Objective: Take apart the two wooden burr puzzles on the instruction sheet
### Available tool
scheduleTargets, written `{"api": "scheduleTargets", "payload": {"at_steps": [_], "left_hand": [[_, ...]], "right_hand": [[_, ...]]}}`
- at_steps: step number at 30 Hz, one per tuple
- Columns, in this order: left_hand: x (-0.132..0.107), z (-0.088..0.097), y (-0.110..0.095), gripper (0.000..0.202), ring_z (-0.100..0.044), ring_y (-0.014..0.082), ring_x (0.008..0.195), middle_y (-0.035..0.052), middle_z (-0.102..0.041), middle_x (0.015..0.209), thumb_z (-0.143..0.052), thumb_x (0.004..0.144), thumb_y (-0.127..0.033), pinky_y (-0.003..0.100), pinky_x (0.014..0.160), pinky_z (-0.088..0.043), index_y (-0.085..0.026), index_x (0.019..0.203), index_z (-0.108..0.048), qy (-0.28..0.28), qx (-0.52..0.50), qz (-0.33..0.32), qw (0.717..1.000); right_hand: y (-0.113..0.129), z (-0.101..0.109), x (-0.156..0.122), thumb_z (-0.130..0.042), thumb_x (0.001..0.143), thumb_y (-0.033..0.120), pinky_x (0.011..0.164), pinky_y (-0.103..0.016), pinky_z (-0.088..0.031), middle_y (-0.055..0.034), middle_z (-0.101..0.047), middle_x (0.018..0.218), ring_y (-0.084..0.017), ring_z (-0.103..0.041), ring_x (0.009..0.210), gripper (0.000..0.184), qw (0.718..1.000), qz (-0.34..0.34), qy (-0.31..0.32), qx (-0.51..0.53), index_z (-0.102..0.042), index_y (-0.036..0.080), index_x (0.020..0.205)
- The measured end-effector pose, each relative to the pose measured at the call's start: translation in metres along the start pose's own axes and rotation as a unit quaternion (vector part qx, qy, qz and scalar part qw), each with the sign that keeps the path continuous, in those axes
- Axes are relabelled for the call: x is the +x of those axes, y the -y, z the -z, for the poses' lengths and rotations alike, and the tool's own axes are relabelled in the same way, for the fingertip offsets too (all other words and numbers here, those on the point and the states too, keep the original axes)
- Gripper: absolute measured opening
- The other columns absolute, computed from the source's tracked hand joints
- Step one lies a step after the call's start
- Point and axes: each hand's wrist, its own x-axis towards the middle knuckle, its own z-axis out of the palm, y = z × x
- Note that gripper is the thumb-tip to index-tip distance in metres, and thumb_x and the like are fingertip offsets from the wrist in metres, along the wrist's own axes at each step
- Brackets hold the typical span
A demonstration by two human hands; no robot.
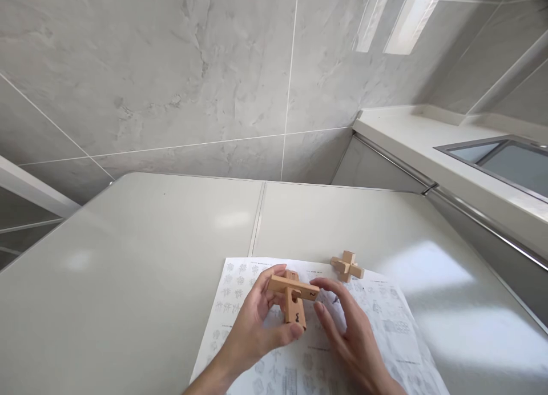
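My left hand (pixel 261 321) is closed around a partly assembled wooden burr puzzle (pixel 294 310), held above the printed sheet. One notched bar stands lengthwise with a dark mark near its lower end, my thumb pressing there. Across it lies a second wooden bar (pixel 306 291), marked with what looks like a 2. Thumb and forefinger of my right hand (pixel 349 332) are apart, close to the right end of this crossing bar; whether they touch it I cannot tell. Other fingers of that hand are partly hidden.
A paper sheet (pixel 240 309) printed with small puzzle diagrams lies under both hands. Near its far edge rests another wooden cross-shaped puzzle (pixel 347 266). The pale table (pixel 149 281) has a seam and meets a grey tiled wall. At right stands a white counter (pixel 398 129) with a sink (pixel 514 161).
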Motion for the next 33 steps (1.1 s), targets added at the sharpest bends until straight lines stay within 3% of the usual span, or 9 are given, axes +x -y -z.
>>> {"api": "scheduleTargets", "payload": {"at_steps": [5, 9, 20, 33], "left_hand": [[-0.005, 0.0, 0.002, 0.103, -0.049, 0.0438, 0.148, 0.0162, -0.052, 0.16, -0.103, 0.069, -0.042, 0.055, 0.123, -0.036, -0.034, 0.156, -0.048, 0.031, 0.096, -0.006, 0.995], [-0.005, -0.001, 0.004, 0.113, -0.045, 0.0445, 0.151, 0.0155, -0.047, 0.162, -0.103, 0.066, -0.038, 0.055, 0.122, -0.038, -0.035, 0.159, -0.04, 0.033, 0.117, -0.009, 0.993], [-0.003, -0.004, 0.01, 0.117, -0.049, 0.0443, 0.147, 0.0146, -0.056, 0.152, -0.104, 0.062, -0.044, 0.06, 0.127, -0.03, -0.032, 0.158, -0.037, 0.054, 0.132, -0.066, 0.988], [0.001, -0.006, 0.016, 0.115, -0.054, 0.0437, 0.141, 0.015, -0.058, 0.149, -0.104, 0.061, -0.047, 0.059, 0.122, -0.036, -0.03, 0.154, -0.038, 0.048, 0.141, -0.09, 0.985]], "right_hand": [[0.01, 0.001, 0.004, -0.053, 0.114, 0.032, 0.081, -0.034, -0.063, -0.0036, -0.077, 0.106, -0.025, -0.076, 0.096, 0.015, 0.999, 0.024, 0.012, 0.037, -0.067, 0.031, 0.117], [0.009, 0.001, 0.004, -0.054, 0.113, 0.031, 0.07, -0.032, -0.059, -0.0013, -0.077, 0.091, -0.024, -0.073, 0.082, 0.016, 0.999, 0.039, 0.014, 0.031, -0.069, 0.03, 0.109], [0.009, 0.005, 0.007, -0.061, 0.111, 0.033, 0.069, -0.032, -0.059, -0.0009, -0.081, 0.089, -0.024, -0.075, 0.08, 0.015, 0.999, 0.039, -0.026, 0.003, -0.073, 0.029, 0.104], [0.0, 0.007, 0.008, -0.061, 0.111, 0.03, 0.07, -0.032, -0.056, 0.0013, -0.078, 0.088, -0.022, -0.071, 0.08, 0.009, 0.998, 0.05, -0.034, -0.019, -0.069, 0.03, 0.106]]}}
